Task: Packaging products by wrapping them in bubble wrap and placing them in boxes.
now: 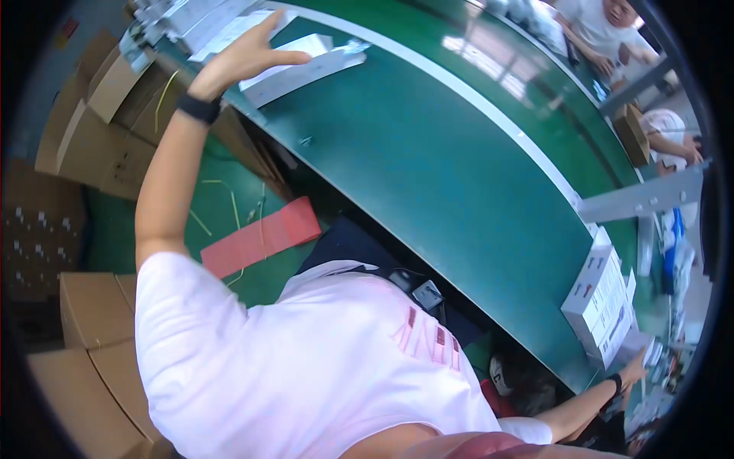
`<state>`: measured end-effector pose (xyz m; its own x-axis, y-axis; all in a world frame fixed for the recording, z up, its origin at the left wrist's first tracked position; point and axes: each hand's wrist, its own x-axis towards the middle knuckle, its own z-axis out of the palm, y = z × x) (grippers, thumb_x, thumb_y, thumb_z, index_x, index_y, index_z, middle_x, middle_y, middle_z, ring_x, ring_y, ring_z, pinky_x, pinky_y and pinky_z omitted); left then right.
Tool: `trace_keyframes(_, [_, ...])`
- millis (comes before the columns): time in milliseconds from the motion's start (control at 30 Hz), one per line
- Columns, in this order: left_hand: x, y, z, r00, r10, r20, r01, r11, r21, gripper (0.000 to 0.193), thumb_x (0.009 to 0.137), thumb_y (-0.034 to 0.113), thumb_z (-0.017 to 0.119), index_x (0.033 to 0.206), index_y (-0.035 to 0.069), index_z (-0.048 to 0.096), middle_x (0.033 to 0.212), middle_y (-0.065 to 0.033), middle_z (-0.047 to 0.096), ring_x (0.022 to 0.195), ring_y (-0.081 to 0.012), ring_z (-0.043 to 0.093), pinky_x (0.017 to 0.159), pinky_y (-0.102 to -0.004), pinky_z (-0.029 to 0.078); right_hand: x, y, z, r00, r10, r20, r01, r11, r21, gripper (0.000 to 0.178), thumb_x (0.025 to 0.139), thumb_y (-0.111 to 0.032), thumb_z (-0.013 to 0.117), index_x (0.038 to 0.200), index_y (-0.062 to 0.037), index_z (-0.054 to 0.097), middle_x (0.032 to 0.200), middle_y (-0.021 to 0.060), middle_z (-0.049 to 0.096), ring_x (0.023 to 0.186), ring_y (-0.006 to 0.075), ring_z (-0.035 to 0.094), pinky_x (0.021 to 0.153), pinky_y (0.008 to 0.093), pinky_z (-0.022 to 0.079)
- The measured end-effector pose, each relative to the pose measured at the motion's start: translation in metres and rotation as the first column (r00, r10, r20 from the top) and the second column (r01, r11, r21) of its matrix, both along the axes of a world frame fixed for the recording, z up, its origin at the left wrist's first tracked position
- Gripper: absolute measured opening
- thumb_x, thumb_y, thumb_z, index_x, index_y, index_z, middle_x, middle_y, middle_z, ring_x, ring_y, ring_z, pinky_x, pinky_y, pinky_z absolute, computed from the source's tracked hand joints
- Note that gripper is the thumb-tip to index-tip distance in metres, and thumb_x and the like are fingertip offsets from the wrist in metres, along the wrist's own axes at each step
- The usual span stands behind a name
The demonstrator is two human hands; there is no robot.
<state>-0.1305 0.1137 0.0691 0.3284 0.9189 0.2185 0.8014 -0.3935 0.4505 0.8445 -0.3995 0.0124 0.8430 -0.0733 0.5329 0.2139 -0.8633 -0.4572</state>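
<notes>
My left hand (248, 55) reaches out over the far left end of the green table, thumb and fingers spread, holding nothing. Just beyond and beneath it lies an open white carton (302, 76), with more white cartons (200, 23) gathered at the table's corner. Far off at the right end, my right hand (633, 372) is stretched toward a small pale box (631, 344). Its fingers are too small to make out, so I cannot tell whether it grips that box. Beside it stands a white printed carton (600, 306) on the table edge.
The green table (428, 168) curves across in front of me, bordered by a white strip. Brown cardboard boxes (99, 306) stack at the left, and a red sheet (264, 237) lies on the floor. A metal post (650, 195) rises at the right; co-workers (612, 38) sit beyond.
</notes>
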Motion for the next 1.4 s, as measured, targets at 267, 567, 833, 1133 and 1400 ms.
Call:
trace_keyframes(267, [-0.009,0.062,-0.063,0.881,0.154,-0.446,-0.194,0.980,-0.045,0.112,0.057,0.056,0.082,0.139,-0.008,0.040,0.131,-0.0324,0.051,0.121,-0.0420,0.053,0.100,-0.0409,0.044,-0.178,0.108,0.095,0.814,0.365,0.451,-0.306,0.930,-0.201,0.100,0.073,-0.059,0.075,0.144,0.0009,0.036,0.131,0.0296,0.052,0.118,0.0385,0.056,0.100,0.0423,0.043])
trace_keyframes(567, [0.005,0.037,-0.070,0.952,-0.227,-0.206,0.231,0.973,-0.005,0.081,0.065,0.025,0.079,0.134,0.000,0.045,0.130,-0.0235,0.054,0.121,-0.0379,0.051,0.104,-0.0414,0.039,-0.489,0.254,0.091,0.231,0.949,0.216,-0.961,0.257,-0.101,0.070,0.081,-0.012,0.074,0.142,-0.0053,0.042,0.139,0.0167,0.049,0.119,0.0284,0.054,0.101,0.0410,0.042])
trace_keyframes(833, [0.055,0.017,-0.064,0.944,-0.169,-0.283,0.250,0.927,0.280,0.089,0.072,0.011,0.078,0.148,0.004,0.032,0.140,-0.0219,0.044,0.128,-0.0363,0.042,0.108,-0.0428,0.033,-0.554,0.254,0.092,-0.187,0.857,-0.480,-0.940,-0.298,-0.165,0.064,0.082,-0.022,0.069,0.138,-0.0060,0.042,0.143,0.0240,0.037,0.104,0.0415,0.059,0.086,0.0443,0.051])
trace_keyframes(1133, [0.221,-0.126,-0.008,0.252,-0.897,0.362,0.967,0.224,-0.118,0.057,0.078,0.031,0.075,0.128,0.007,0.060,0.135,-0.0170,0.053,0.133,-0.0386,0.042,0.111,-0.0481,0.029,-0.378,0.290,0.128,0.431,0.732,-0.528,-0.880,0.209,-0.428,0.038,0.077,-0.032,0.073,0.098,-0.0005,0.071,0.093,0.0201,0.069,0.085,0.0296,0.067,0.076,0.0385,0.052])
trace_keyframes(1400, [0.290,-0.146,-0.082,0.150,-0.975,-0.163,0.929,0.195,-0.315,0.084,0.076,0.032,0.076,0.144,0.003,0.037,0.151,-0.0281,0.024,0.140,-0.0469,0.023,0.111,-0.0607,0.024,-0.073,0.287,0.042,0.785,0.437,-0.439,-0.416,0.897,0.149,0.066,0.075,-0.039,0.076,0.122,0.0045,0.059,0.125,0.0186,0.059,0.105,0.0350,0.060,0.077,0.0466,0.052])
